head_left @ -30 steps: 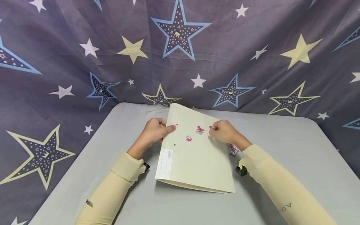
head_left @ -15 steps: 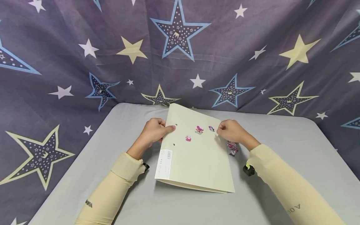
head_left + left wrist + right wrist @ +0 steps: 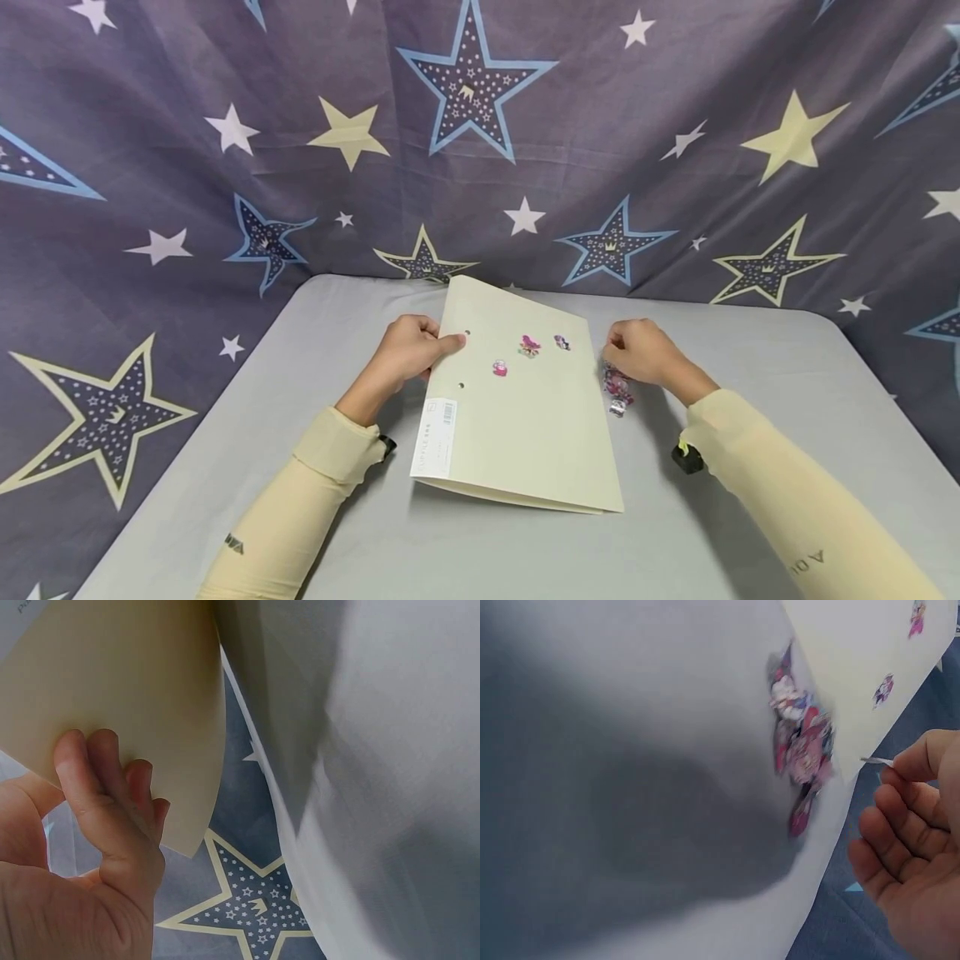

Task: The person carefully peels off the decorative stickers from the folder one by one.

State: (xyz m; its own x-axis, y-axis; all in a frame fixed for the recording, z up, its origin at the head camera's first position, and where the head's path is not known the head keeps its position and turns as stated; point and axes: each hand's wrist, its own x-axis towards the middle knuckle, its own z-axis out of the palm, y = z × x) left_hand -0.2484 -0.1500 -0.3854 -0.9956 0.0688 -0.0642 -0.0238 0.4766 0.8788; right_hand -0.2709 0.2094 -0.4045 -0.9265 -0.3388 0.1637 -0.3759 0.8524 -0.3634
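My left hand (image 3: 408,350) grips the left edge of a cream file folder (image 3: 525,442), thumb on the cover. In the left wrist view its fingers (image 3: 112,787) lie against the folder's other side. On the cover are three small colourful stickers: a pink one (image 3: 499,367), a magenta one (image 3: 529,346) and a purple one (image 3: 562,342). Right of the folder, my right hand (image 3: 641,350) is over a pile of stickers (image 3: 617,387) on the table. Between thumb and forefinger it pinches a small thin pale piece (image 3: 876,760), seen edge-on; whether sticker or backing, I cannot tell.
The folder lies tilted on a table with a grey cloth (image 3: 720,500). It has two punched holes and a white barcode label (image 3: 435,437) along its left edge. Behind the table hangs a dark curtain (image 3: 570,133) with stars.
My right hand has moved right, off the cover to beside the folder, leaving the purple sticker uncovered on it. The left hand keeps its grip on the folder.
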